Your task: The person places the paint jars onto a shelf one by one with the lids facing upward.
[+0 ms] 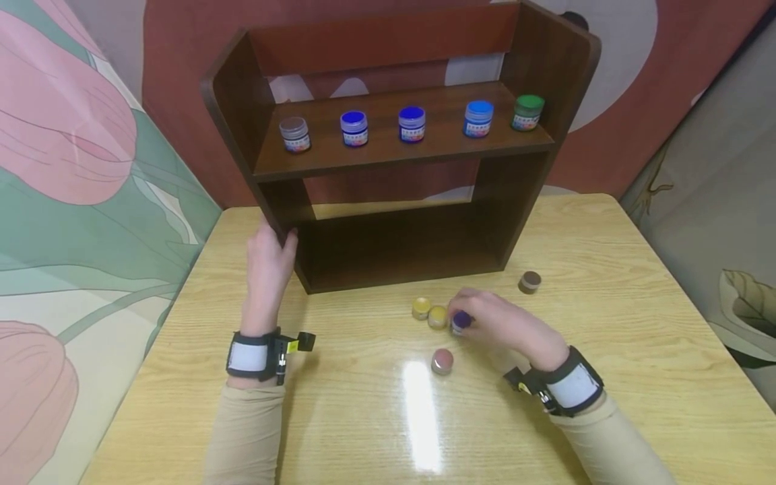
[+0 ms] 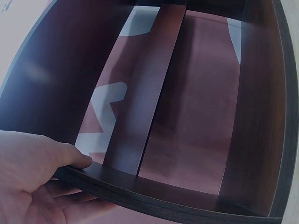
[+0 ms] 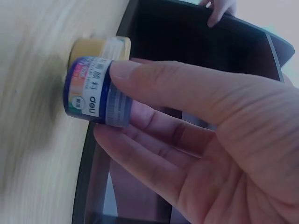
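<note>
My left hand (image 1: pixel 267 259) grips the left side panel of a dark brown wooden shelf (image 1: pixel 403 158); in the left wrist view its thumb (image 2: pixel 74 156) lies on the inner face of the panel, with the fingers round the outer side. In front of the shelf, my right hand (image 1: pixel 500 323) pinches a small dark blue paint jar (image 3: pixel 88 88) by its lid end, between thumb and fingers. Right beside that jar is a yellow paint jar (image 1: pixel 437 317), with another yellow jar (image 1: pixel 421 308) to its left. A pink-lidded jar (image 1: pixel 442 362) stands closer to me.
Along the upper board stand several paint jars: a grey-lidded one (image 1: pixel 295 135), two dark blue ones (image 1: pixel 354 129), a lighter blue one (image 1: pixel 478 120) and a green one (image 1: pixel 527 113) by the right panel. A brown-lidded jar (image 1: pixel 530 281) sits on the wooden table (image 1: pixel 606 377) at the right.
</note>
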A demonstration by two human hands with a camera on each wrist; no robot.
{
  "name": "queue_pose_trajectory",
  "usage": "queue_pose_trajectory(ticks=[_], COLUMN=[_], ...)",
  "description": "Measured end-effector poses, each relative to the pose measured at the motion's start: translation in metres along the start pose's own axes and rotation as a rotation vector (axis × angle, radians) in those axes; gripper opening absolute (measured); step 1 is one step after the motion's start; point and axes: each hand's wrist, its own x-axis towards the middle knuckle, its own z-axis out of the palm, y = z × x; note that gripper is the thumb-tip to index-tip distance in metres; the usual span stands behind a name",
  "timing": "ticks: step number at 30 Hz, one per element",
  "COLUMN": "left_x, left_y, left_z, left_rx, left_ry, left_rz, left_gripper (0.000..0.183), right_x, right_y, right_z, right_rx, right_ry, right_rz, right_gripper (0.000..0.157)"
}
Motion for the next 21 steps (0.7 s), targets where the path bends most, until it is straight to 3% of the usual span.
queue_pose_trajectory(ticks=[21], left_x=[0.000], left_y=[-0.001], left_z=[0.000], left_rx=[-0.017], left_ry=[-0.007], left_rz=[-0.016], left_gripper=[0.035], right_x=[0.002], right_y=[0.021], right_z=[-0.018], right_rx=[-0.098], right_ry=[0.186], right_rz=[0.110], right_gripper=[0.023])
